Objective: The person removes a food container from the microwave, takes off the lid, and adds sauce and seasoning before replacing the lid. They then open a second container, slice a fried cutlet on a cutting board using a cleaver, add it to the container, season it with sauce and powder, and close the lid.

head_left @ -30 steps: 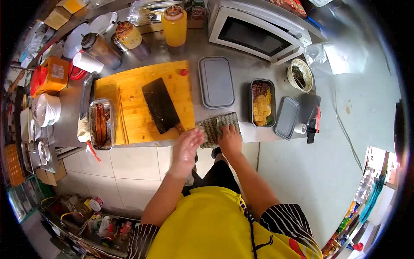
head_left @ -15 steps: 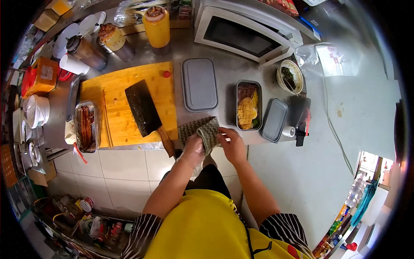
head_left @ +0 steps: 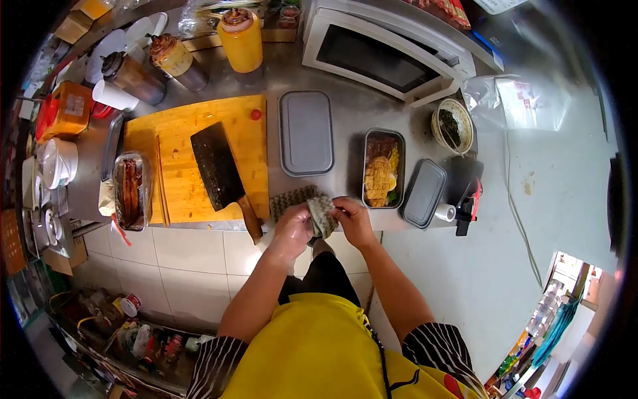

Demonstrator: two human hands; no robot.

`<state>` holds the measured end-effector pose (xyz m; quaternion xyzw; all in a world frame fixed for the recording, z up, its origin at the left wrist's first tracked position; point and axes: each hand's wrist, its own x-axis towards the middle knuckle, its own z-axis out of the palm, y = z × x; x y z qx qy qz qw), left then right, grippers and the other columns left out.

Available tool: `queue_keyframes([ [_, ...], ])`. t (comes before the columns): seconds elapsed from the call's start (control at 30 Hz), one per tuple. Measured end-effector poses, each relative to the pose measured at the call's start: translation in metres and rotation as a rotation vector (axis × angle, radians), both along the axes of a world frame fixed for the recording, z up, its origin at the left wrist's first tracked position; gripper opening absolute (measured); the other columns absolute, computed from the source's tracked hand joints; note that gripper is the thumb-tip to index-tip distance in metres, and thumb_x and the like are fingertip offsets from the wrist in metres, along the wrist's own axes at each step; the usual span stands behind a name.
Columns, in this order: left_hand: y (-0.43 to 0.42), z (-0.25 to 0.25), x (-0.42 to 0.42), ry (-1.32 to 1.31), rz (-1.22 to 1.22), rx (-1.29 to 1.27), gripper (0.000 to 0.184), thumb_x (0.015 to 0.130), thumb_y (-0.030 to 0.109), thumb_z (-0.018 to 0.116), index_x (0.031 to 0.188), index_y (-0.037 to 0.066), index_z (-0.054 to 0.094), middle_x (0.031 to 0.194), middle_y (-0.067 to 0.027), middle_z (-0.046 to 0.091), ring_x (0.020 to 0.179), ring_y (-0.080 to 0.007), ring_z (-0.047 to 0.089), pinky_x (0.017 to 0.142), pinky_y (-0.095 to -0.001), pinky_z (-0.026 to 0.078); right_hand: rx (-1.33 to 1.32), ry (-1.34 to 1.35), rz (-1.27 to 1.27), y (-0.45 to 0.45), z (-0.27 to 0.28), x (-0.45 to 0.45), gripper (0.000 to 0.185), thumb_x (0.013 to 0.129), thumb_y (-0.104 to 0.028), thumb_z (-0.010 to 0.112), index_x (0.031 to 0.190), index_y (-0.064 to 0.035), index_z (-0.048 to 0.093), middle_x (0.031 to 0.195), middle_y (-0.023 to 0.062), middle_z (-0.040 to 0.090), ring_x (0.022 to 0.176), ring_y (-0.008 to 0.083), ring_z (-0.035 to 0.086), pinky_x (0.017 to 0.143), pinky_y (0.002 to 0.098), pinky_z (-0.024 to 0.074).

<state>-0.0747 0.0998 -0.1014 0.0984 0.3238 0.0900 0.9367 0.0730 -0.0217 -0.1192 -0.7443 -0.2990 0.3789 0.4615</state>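
Fingers (head_left: 343, 205) of the right hand (head_left: 356, 223) pinch the bunched, patterned cloth (head_left: 322, 214) just below the frame's centre, while the left hand (head_left: 293, 228) curls around it, apparently mid-wipe, the next move calling for a steady hold on the loose fabric.

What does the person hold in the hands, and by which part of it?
A patterned cloth, by its bunched part: the left hand holds its left side, the right hand its right edge.
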Motion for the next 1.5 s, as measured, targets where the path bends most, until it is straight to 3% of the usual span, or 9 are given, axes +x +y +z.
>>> queue_keyframes([
  [0.2,0.002,-0.038,0.014,0.044,-0.168,-0.008,0.022,0.095,0.026,0.064,0.112,0.012,0.065,0.102,-0.0021,0.068,0.09,-0.0168,0.066,0.08,-0.0309,0.055,-0.016,-0.38,0.176,0.018,0.017,-0.003,0.025,0.082,-0.004,0.07,0.107,-0.0009,0.068,0.104,0.0166,0.066,0.091,0.0381,0.065,0.077,0.0417,0.0536],
  [0.43,-0.009,-0.023,-0.002,0.105,0.021,0.032,0.035,0.099,0.01,0.052,0.133,0.0,0.053,0.135,-0.0095,0.056,0.124,-0.0176,0.053,0.103,-0.031,0.043,-0.147,-0.685,0.083,0.029,0.012,0.001,0.017,0.081,0.001,0.062,0.097,-0.0025,0.066,0.096,0.0155,0.066,0.085,0.0396,0.064,0.073,0.0455,0.0533],
  [0.53,-0.021,0.018,-0.027,0.141,-0.182,0.671,0.049,0.099,0.008,0.051,0.146,-0.004,0.04,0.153,-0.0163,0.04,0.135,-0.0235,0.047,0.111,-0.0333,0.037,-0.163,-0.758,0.076,0.032,0.016,-0.001,0.02,0.08,0.001,0.062,0.099,-0.0057,0.067,0.095,0.0131,0.065,0.084,0.0377,0.064,0.073,0.0451,0.0533],
  [0.57,-0.019,0.04,-0.037,0.194,-0.436,1.029,0.064,0.097,0.01,0.056,0.153,-0.005,0.027,0.159,-0.0216,0.03,0.147,-0.0307,0.03,0.119,-0.0401,0.026,-0.15,-0.78,0.095,0.034,0.017,-0.003,0.02,0.08,0.001,0.062,0.098,-0.0064,0.068,0.095,0.0125,0.065,0.084,0.0371,0.064,0.073,0.0447,0.0533],
  [0.6,-0.023,0.075,-0.037,0.281,-0.48,1.423,0.061,0.096,0.01,0.058,0.15,-0.003,0.033,0.154,-0.0247,0.037,0.144,-0.0343,0.036,0.117,-0.0403,0.029,-0.137,-0.801,0.115,0.034,0.018,-0.005,0.02,0.08,0.001,0.062,0.098,-0.0072,0.068,0.095,0.0119,0.065,0.084,0.0365,0.065,0.073,0.0444,0.0533],
  [0.67,-0.028,0.116,-0.047,0.229,-0.554,1.615,0.054,0.096,0.01,0.059,0.146,-0.002,0.041,0.145,-0.0242,0.046,0.136,-0.0372,0.044,0.113,-0.0417,0.036,-0.178,-0.8,0.139,0.036,0.017,-0.003,0.02,0.081,-0.002,0.065,0.099,-0.008,0.068,0.095,0.0117,0.065,0.084,0.0359,0.064,0.073,0.0429,0.0534],
  [0.77,-0.024,0.122,-0.037,0.245,-0.475,1.639,0.046,0.095,0.01,0.059,0.139,-0.002,0.048,0.136,-0.0209,0.054,0.124,-0.0383,0.052,0.106,-0.0448,0.042,-0.229,-0.734,0.211,0.034,0.013,-0.004,0.021,0.081,-0.006,0.066,0.102,-0.0082,0.067,0.097,0.0123,0.066,0.085,0.0353,0.065,0.073,0.0428,0.0538],
  [0.97,-0.024,-0.015,0.01,0.573,-0.569,1.87,0.045,0.091,0.01,0.062,0.135,0.0,0.055,0.138,-0.0169,0.055,0.119,-0.035,0.052,0.102,-0.0443,0.043,-0.16,-0.577,0.104,0.017,0.018,-0.011,0.031,0.084,-0.009,0.066,0.115,-0.0089,0.066,0.112,0.0147,0.067,0.098,0.0349,0.064,0.086,0.0433,0.0532],
  [1.5,-0.006,-0.036,0.03,0.437,-0.676,2.636,0.045,0.086,0.015,0.054,0.126,-0.005,0.06,0.133,-0.0167,0.059,0.114,-0.0263,0.052,0.099,-0.0352,0.042,-0.348,-0.879,0.075,-0.001,-0.005,-0.032,0.025,0.083,-0.008,0.061,0.108,-0.0113,0.066,0.098,0.0099,0.058,0.096,0.0336,0.061,0.072,0.0428,0.0559],
])
